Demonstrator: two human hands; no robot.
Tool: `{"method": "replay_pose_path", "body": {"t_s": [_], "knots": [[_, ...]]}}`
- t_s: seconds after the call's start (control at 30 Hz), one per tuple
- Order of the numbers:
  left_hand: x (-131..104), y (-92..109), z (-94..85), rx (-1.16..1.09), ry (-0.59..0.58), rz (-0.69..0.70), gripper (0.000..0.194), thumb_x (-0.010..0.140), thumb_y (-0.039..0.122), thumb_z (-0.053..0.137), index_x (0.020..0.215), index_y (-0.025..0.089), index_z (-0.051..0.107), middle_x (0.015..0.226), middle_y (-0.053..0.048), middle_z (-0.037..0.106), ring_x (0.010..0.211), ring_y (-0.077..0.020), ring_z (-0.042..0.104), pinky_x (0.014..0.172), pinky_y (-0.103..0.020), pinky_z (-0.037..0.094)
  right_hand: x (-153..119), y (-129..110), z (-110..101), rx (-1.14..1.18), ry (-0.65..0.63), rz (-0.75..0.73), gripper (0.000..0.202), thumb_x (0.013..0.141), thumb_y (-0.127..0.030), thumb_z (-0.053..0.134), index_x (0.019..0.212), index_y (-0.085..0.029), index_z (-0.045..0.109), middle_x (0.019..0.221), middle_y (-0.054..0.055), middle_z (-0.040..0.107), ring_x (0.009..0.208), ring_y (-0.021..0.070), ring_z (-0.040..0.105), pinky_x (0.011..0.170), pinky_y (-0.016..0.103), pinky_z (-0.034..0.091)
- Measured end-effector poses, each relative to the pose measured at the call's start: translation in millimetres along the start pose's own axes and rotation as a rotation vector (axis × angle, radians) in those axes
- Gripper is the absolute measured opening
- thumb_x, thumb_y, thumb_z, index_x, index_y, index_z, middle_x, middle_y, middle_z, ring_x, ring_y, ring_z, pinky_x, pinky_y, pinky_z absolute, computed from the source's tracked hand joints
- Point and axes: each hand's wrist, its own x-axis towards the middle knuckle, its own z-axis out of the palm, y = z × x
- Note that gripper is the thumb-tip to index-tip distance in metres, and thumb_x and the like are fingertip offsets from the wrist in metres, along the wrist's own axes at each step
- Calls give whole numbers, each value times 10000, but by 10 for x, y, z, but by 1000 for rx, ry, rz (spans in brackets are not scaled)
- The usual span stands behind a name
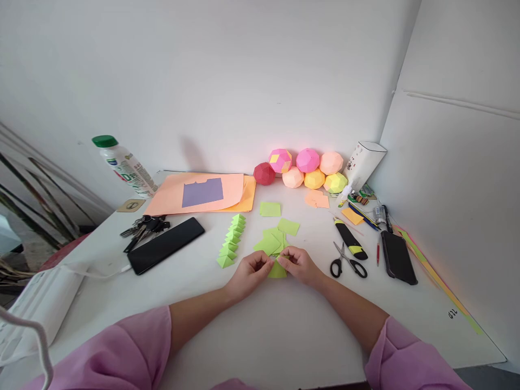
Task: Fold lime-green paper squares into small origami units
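Both hands meet over the white table, fingertips close together. My left hand (251, 272) is closed in a pinch on the left side of a small green paper piece (277, 270). From the right, my right hand (299, 264) pinches the same piece; its shape is partly hidden by the fingers. Just beyond the fingertips lies a loose heap of green paper pieces (271, 240), with single green sheets (270, 209) farther back. Left of the hands, several folded green pieces (231, 242) stand in an overlapping row.
Scissors (346, 261), a cutter (350, 238) and a phone (398, 257) lie right. Several paper balls (307, 161) sit against the wall. A black power bank (166, 245), keys (144, 230), orange sheets (170, 189) and a bottle (129, 167) are left.
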Motion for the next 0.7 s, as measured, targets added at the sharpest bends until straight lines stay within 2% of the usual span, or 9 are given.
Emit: {"method": "replay_pose_path", "body": {"t_s": [0.17,0.3,0.43,0.53,0.63,0.7], "knots": [[-7,39,17,-88,-35,-53,269,784,427,554,743,161,556,649,33,493,583,-92,431,543,-208,352,4,-8,-27,36,-34,13,274,784,-415,598,757,-144,563,598,-21,528,505,94,499,484,227,420],[18,34,19,-216,76,-145,302,763,465,573,730,168,526,589,51,488,497,-78,430,473,-197,335,7,-32,-26,68,-34,-15,267,802,-396,585,895,-146,581,628,-13,564,535,103,543,531,246,444],[45,30,13,-299,130,-124,294,762,458,583,776,178,496,581,42,543,476,-91,485,472,-209,376,30,-22,-18,130,-4,-27,418,734,-364,666,1070,-176,503,741,1,605,572,106,561,546,258,469],[35,49,9,-305,93,-119,293,756,450,591,734,183,473,631,24,567,540,-117,547,514,-233,424,49,6,-20,119,21,-32,415,737,-360,664,1073,-179,499,766,6,614,560,100,561,535,251,462],[10,55,9,-238,3,-76,319,751,427,603,634,170,456,652,24,535,570,-102,530,556,-231,436,57,31,-29,94,37,-25,345,764,-365,637,1031,-167,547,740,5,605,533,91,549,520,243,447],[0,45,13,-217,-13,-57,288,766,423,588,683,163,495,708,12,544,604,-101,525,576,-231,446,54,37,-33,94,33,-16,340,762,-366,640,1026,-165,569,719,-5,584,534,89,541,525,244,453]]}}
